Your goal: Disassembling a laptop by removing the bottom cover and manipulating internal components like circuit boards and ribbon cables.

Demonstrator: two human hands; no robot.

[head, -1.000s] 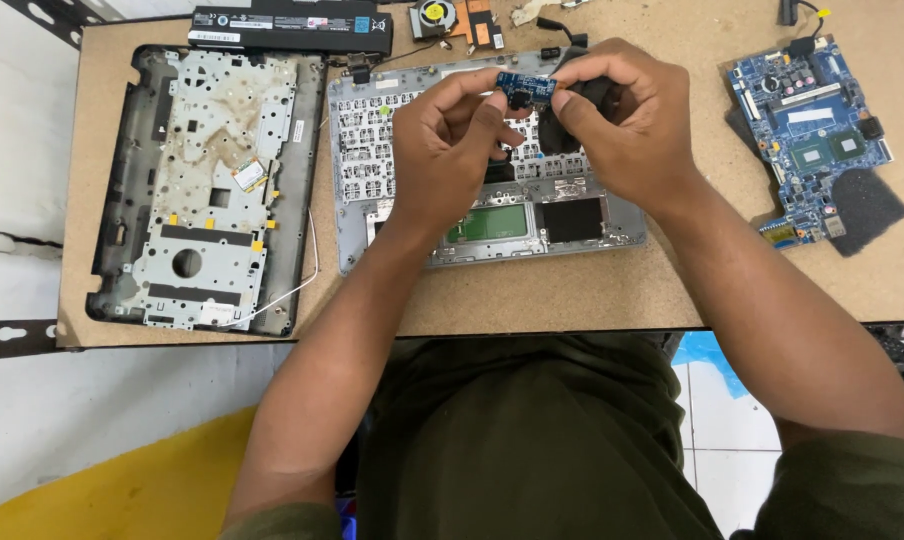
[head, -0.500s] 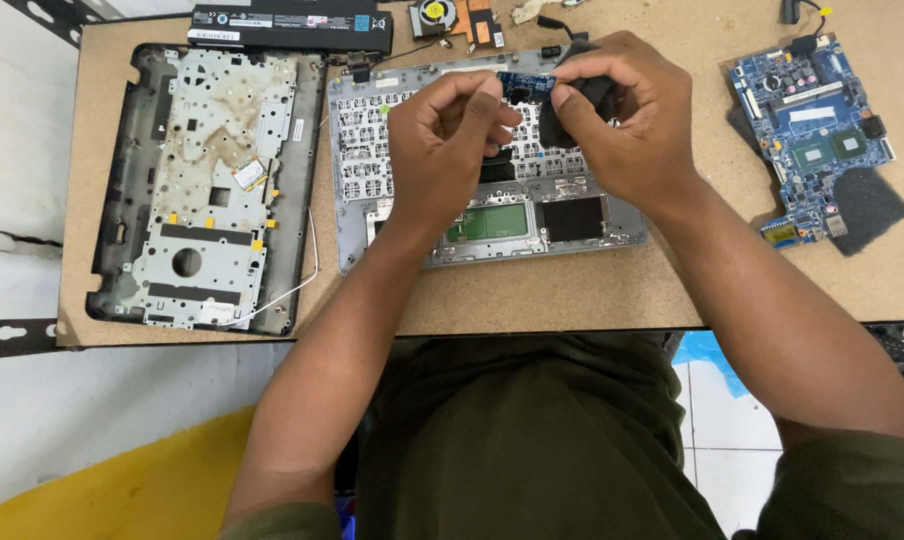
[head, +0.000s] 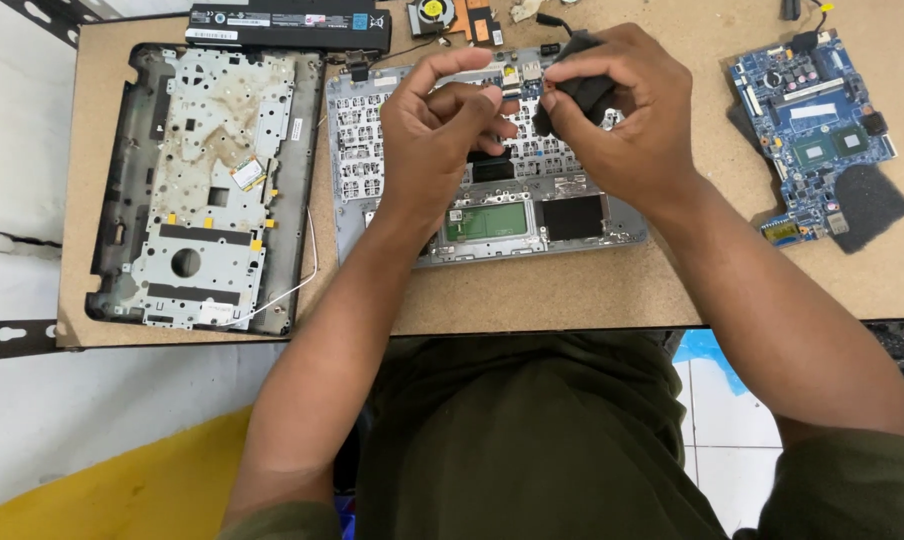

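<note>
Particleboard tabletop (head: 592,290) under a head-worn camera: the right hand (head: 627,125) has its grip closed on a small black part (head: 582,88) above the keyboard frame (head: 392,150), where a moment ago a small blue board showed between the two hands. The left hand (head: 437,130), fingers curled, pinches close beside it; whether it grips anything cannot be told. A bottom case (head: 202,190) lies left, a blue motherboard (head: 812,120) right.

The table (head: 672,290) is tan. The palmrest (head: 372,200) is silver-grey, with a green touchpad board (head: 487,220). The base shell (head: 207,190) is black and grey with yellow tabs. The motherboard (head: 807,125) is blue. The battery (head: 287,25) and the part (head: 584,90) are black.
</note>
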